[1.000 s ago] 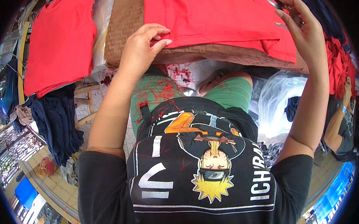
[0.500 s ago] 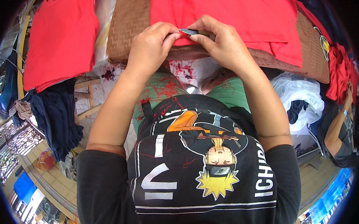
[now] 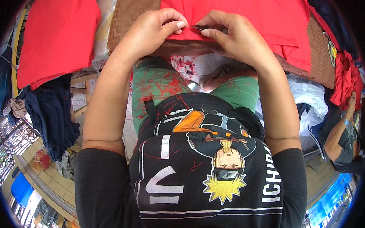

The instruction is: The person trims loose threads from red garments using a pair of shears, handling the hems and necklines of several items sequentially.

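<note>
1. Nearest is the person's black shirt (image 3: 191,183), printed with a cartoon figure; beyond it come green shorts (image 3: 238,91), with red threads (image 3: 171,87) strewn over the left thigh.
2. The left hand (image 3: 153,31) is over the worktop's near edge; its thumb and forefinger are pressed together, pinching a bit of the red garment; the other fingers curl in and are partly hidden.
3. The right hand (image 3: 236,37) faces it; thumb and forefinger pinch a small pointed metal tool (image 3: 199,27); its tip is just beside the left fingertips, though contact with the cloth cannot be told.
4. The red garment (image 3: 272,22) lies flat on the brown woven-patterned worktop (image 3: 134,14), along its near edge; a strip of worktop shows to the left and another to the right.
5. Past the worktop's left edge runs clear plastic (image 3: 103,23); beyond it hangs a stack of red cloth (image 3: 57,35), with dark blue cloth (image 3: 50,112) below.
6. A pale looped cord (image 3: 331,49) lies by the worktop's right edge; past the near right corner are bunched red fabric (image 3: 347,80) and another person's arm (image 3: 338,133).
</note>
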The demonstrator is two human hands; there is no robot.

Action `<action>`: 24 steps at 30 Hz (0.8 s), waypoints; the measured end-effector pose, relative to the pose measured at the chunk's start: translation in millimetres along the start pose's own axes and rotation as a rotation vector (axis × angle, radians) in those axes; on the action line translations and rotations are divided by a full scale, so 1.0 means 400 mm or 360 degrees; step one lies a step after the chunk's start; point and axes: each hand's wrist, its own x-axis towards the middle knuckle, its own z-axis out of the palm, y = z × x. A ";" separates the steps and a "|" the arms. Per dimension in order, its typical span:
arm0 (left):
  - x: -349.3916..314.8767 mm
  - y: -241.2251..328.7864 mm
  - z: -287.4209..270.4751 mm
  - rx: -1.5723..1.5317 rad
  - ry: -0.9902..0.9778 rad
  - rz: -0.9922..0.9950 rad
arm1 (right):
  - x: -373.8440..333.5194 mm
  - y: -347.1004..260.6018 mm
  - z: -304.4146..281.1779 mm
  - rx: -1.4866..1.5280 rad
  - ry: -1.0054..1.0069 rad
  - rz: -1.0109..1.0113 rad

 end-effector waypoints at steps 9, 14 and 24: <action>-0.014 0.017 0.014 0.0030 0.0134 0.0052 | 0.022 -0.048 0.004 -0.0411 -0.0077 -0.0046; -0.073 0.070 -0.129 -0.0405 -0.0263 0.0509 | 0.003 -0.065 -0.062 -0.0443 0.0065 0.0000; -0.040 0.026 0.042 0.0617 0.0561 0.0395 | -0.055 -0.121 -0.122 -0.0599 0.0310 -0.0185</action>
